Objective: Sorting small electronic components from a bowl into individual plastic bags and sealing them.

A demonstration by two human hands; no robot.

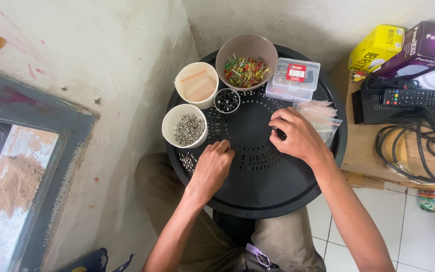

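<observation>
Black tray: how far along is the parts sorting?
Done: cup of small glass tubes, bowl of coloured LEDs and small dark cup already hold parts. In hand: right hand pinches a small dark part; left hand rests on the tray. Left: loose tubes and clear bags.

Both forearms are bare and extend upward from the lower edge of the view, converging slightly. The left hand is palm down, fingers curled under into a loose fist, knuckles forward. The right hand is palm down, wrist bent inward, fingers bent and drawn together toward the thumb at the fingertips. The hands are apart.
</observation>
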